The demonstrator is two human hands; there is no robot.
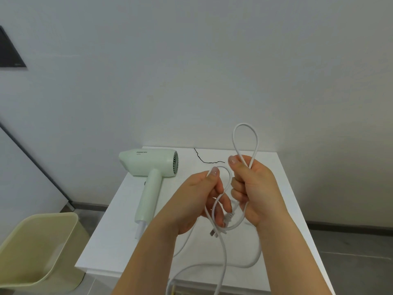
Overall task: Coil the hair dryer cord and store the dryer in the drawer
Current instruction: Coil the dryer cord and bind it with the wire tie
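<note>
The coiling step is going on: the right hand (253, 188) is closed tight on loops of the white cord (244, 135), and the left hand (204, 199) pinches the cord beside it. The dryer (148, 167) lies on the white table (265, 220), well left of both hands. Next, I think, more loose cord must be looped in, but it runs off the bottom edge, and no drawer shows.

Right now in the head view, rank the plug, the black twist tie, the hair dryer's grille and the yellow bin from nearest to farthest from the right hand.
1. Plug, just below-left of the right hand, by the palm.
2. Black twist tie, on the table behind the hand.
3. Hair dryer's grille, farther left.
4. Yellow bin, on the floor, far left.
</note>
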